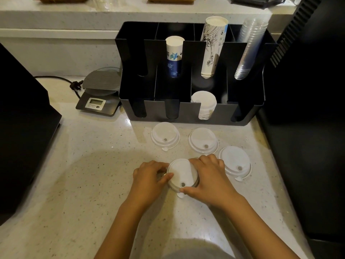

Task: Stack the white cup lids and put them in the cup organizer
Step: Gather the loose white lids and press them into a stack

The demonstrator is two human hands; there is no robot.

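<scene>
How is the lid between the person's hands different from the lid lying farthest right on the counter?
The held lid sits between both hands, left hand and right hand, while the rightmost lid lies untouched on the counter. The held lid seems to rest on other lids, so it stands higher; the rightmost lid lies flat and single. Both are white, round, top up, with a small hole and a tab toward the person.
</scene>
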